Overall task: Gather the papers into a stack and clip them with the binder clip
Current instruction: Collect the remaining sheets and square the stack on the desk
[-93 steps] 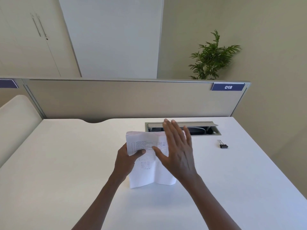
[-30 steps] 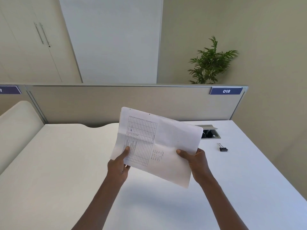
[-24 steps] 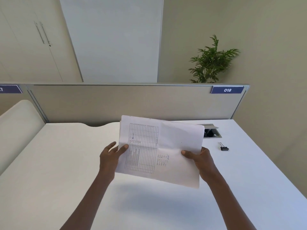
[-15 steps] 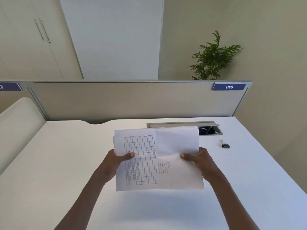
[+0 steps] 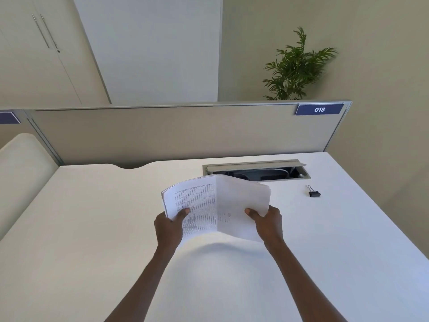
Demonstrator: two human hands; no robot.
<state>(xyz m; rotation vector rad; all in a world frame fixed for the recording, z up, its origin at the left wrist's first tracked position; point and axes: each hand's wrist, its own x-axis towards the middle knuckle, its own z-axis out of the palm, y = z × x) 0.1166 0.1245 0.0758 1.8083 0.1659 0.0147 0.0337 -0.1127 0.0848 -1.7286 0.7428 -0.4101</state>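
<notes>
A stack of white papers [image 5: 222,201] with a printed table on the top sheet is held above the white desk [image 5: 92,228], bowed upward along a centre crease. My left hand [image 5: 169,226] grips its left edge, thumb on top. My right hand [image 5: 267,221] grips its right edge, thumb on top. A small black binder clip [image 5: 313,192] lies on the desk to the right of the papers, apart from both hands.
An open cable tray [image 5: 255,171] is set into the desk just behind the papers. A beige partition [image 5: 176,133] with an "018" label [image 5: 319,109] closes the desk's far edge. A plant [image 5: 296,68] stands behind it.
The papers were stood on the desk under both hands, then lifted, tilted and levelled. Since half a second ago they have dropped lower and bowed more between my hands.
</notes>
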